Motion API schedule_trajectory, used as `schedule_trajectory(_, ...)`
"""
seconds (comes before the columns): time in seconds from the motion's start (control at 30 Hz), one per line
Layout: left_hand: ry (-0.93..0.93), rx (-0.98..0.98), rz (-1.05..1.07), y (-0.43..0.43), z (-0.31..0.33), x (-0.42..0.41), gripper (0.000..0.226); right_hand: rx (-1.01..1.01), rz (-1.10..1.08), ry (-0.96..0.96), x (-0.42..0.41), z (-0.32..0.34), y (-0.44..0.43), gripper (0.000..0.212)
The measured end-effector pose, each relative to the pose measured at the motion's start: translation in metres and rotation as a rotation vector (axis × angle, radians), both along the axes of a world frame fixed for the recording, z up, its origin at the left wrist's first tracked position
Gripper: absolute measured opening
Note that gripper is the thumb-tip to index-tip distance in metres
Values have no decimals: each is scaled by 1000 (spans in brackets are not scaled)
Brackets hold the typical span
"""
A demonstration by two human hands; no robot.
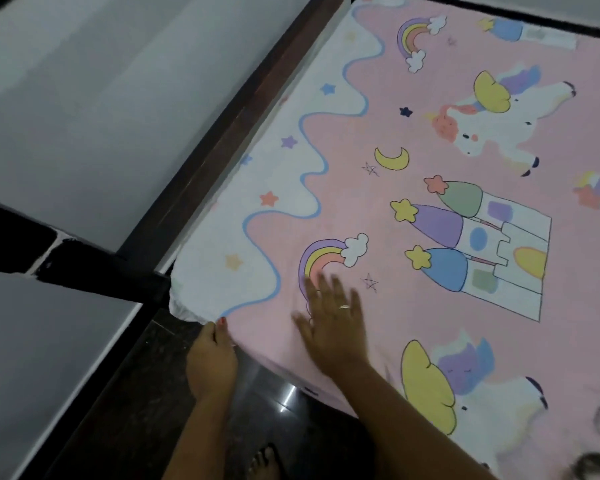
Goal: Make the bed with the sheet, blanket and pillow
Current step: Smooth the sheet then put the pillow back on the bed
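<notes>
A pink sheet (413,174) printed with unicorns, rainbows and castles lies spread over the mattress, with a white wavy border along its left side. My left hand (211,358) grips the sheet's edge at the near left corner of the bed, its fingers curled under the fabric. My right hand (333,320) lies flat on the sheet beside a rainbow print, fingers spread and blurred by motion, with a ring on one finger. No blanket or pillow is in view.
A dark wooden bed frame (243,109) runs along the mattress's left side against a grey wall (84,98). Dark glossy floor (274,403) shows below the bed's near edge, with my bare foot (264,460) on it.
</notes>
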State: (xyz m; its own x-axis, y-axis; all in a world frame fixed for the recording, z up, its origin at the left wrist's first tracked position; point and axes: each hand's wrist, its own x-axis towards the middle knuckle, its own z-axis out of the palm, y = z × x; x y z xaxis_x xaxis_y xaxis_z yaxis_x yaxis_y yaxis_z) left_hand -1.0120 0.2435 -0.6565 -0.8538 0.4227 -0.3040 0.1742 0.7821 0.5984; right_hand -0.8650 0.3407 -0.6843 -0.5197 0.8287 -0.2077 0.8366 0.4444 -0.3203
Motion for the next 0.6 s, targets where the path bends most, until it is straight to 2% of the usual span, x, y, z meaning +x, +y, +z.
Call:
schedule_trajectory(0.13,-16,31,-69,-10,5,-18,31,-84,345,65,-56,17,-27,64)
schedule_trajectory(0.23,-83,45,-135,-15,3,-33,32,-182,449,269,-77,33,-21,63)
schedule_trajectory(0.33,-152,112,-93,-15,5,-42,33,-97,177,307,-69,27,-1,64)
schedule_trajectory(0.43,-344,223,64,-11,7,-52,30,37,-152,76,-50,8,10,64)
schedule_trajectory(0.53,-520,319,223,-6,-4,-75,30,43,-245,-15,-69,4,-9,61)
schedule_trajectory(0.6,-607,292,342,-1,-17,-92,48,39,-180,9,-96,6,-28,61)
